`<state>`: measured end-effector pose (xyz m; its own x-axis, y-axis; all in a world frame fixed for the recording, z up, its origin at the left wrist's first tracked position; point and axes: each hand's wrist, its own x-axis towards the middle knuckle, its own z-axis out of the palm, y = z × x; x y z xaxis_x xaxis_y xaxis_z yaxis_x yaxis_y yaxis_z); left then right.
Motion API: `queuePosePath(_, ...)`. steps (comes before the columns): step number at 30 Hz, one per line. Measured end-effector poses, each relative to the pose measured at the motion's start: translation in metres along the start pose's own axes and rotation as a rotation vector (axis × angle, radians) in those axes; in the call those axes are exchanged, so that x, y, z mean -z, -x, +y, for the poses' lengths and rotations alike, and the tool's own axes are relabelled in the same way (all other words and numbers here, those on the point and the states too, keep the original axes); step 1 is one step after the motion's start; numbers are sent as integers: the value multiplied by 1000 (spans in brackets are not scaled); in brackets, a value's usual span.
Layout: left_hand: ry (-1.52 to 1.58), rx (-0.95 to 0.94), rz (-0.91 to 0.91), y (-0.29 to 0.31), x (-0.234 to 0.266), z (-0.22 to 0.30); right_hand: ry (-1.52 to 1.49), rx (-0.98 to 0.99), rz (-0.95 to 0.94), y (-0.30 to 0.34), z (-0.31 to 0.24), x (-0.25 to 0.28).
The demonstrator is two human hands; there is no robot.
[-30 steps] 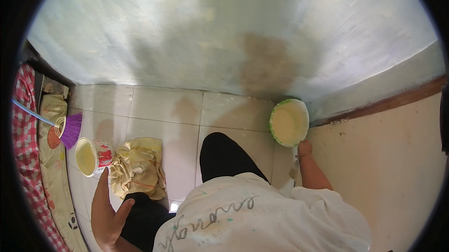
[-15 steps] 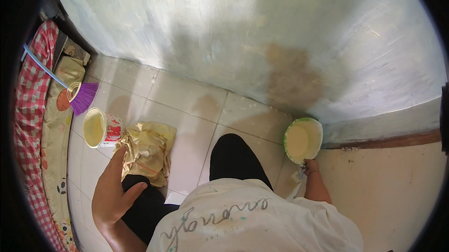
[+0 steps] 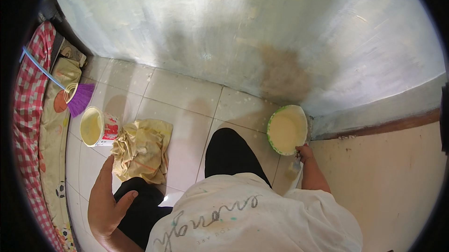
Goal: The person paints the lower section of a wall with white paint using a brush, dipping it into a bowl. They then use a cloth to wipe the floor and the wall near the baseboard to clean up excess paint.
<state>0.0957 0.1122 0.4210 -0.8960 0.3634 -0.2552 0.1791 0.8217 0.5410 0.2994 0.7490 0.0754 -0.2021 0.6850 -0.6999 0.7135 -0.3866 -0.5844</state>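
Observation:
My right hand (image 3: 305, 153) grips the near rim of a green-edged bowl (image 3: 287, 130) filled with cream-coloured paint, held by the foot of the wall. Just below that hand a paintbrush (image 3: 294, 169) shows in part; whether my fingers also hold it is hard to make out. My left hand (image 3: 104, 200) is empty, with the thumb apart from the fingers, over my left knee. Beyond its fingertips lies a crumpled yellowish cloth (image 3: 144, 151). Beside the cloth a white and red bucket (image 3: 99, 127), smeared cream inside, leans toward the left.
A pale, patchily painted wall (image 3: 206, 32) rises ahead over the tiled floor (image 3: 182, 93). On the left a purple broom (image 3: 81, 99) rests against a cushion-like bundle (image 3: 52, 158) and red checked cloth (image 3: 30, 111). A cream panel (image 3: 374, 182) stands close on my right.
The bowl in my right hand has moved left and slightly away from me. My left hand keeps its pose and sits a little lower in the picture. The whole view has shifted slightly.

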Motion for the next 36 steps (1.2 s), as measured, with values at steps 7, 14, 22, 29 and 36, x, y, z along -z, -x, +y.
queuePosePath(7,108,20,0,5,0,9,186,31,-83,10,-46,-50)
queuePosePath(14,70,146,-66,-1,-6,-16,240,189,-256,20,-83,-114)
queuePosePath(22,11,245,-120,-16,-20,-29,341,332,-376,16,-125,-189)
queuePosePath(29,21,279,-121,-17,-25,-37,563,494,-408,-2,-162,-259)
queuePosePath(36,-52,289,-111,-14,-27,-45,696,560,-538,11,-190,-333)
